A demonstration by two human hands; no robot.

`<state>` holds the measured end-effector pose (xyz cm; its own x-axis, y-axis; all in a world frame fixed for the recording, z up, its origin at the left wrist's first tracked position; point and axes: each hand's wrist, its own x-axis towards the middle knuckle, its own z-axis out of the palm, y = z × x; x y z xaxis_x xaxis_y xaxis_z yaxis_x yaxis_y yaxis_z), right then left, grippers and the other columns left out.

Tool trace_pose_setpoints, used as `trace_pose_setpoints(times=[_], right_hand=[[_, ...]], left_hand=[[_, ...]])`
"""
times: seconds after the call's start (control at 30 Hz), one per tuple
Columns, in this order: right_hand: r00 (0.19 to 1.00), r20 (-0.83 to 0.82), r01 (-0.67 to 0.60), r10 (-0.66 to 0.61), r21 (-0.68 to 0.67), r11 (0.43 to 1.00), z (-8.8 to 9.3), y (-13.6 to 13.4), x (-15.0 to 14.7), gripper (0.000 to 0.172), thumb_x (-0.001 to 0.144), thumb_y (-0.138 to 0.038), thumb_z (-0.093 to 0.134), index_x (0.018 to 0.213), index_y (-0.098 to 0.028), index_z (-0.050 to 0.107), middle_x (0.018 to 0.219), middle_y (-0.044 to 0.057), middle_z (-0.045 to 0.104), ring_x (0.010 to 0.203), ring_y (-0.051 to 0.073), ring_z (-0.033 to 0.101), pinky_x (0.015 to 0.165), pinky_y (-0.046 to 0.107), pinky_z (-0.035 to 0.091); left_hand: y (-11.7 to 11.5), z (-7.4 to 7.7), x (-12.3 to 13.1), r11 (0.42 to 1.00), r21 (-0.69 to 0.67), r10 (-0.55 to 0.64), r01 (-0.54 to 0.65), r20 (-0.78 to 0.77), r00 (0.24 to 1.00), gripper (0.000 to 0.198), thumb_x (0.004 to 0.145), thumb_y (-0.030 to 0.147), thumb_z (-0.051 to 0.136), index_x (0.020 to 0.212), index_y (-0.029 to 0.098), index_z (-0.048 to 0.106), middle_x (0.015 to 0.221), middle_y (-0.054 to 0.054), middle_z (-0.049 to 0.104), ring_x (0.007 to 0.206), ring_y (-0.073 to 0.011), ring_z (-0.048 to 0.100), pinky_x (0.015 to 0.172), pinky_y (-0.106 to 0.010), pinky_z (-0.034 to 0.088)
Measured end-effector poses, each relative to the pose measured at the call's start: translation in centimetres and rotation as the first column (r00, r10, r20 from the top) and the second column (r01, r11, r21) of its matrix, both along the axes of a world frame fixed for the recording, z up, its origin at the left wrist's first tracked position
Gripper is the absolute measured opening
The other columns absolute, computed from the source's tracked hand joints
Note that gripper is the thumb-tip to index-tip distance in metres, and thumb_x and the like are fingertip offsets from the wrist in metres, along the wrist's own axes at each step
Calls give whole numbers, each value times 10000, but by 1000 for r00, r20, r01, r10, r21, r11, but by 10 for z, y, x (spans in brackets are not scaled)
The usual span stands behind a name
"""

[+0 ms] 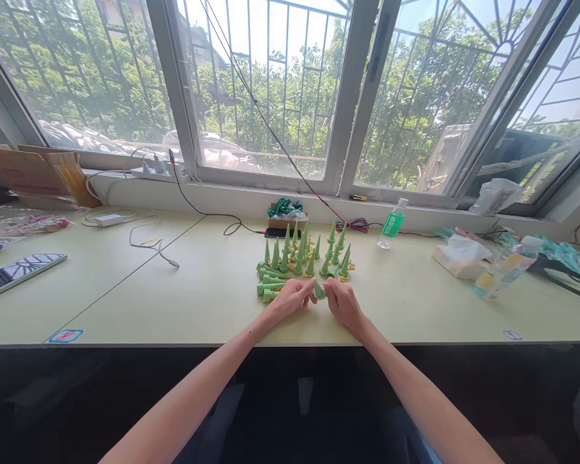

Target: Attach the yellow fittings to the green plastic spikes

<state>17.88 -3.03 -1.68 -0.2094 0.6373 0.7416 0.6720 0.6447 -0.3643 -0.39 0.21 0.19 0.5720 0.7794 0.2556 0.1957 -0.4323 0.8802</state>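
Note:
Between my hands is a small green cone-shaped piece point(319, 290), held just above the table near its front edge. My left hand point(294, 295) pinches it from the left, fingers curled. My right hand point(342, 300) is closed at its right side, thumb and finger against it. Just beyond stand several green pointed cones point(298, 250) on round bases, some with small yellow parts at the foot. By my left hand lie several green tubular pieces point(269, 280) on their sides. My fingers partly hide the held piece.
Behind the cones sit a dark phone point(283, 233) and a small box point(287, 216) of green material. To the right are a green-labelled bottle point(391, 224), a tissue box point(459, 256) and another bottle point(507, 267). A white cable point(154, 245) and a tablet-like device point(19, 274) lie left.

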Motion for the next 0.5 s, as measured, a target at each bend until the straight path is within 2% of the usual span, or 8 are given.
trace_pose_setpoints(times=[0.5], right_hand=[[1000, -16, -3, 3, -8, 1000, -1, 1, 0, 356, 1012, -301, 317, 673, -212, 374, 584, -36, 366, 513, 104, 332, 524, 240, 274]], left_hand=[[-2, 4, 0, 1000, -31, -7, 7, 5, 1000, 789, 899, 714, 260, 644, 117, 708, 499, -34, 545, 459, -109, 467, 518, -235, 360]])
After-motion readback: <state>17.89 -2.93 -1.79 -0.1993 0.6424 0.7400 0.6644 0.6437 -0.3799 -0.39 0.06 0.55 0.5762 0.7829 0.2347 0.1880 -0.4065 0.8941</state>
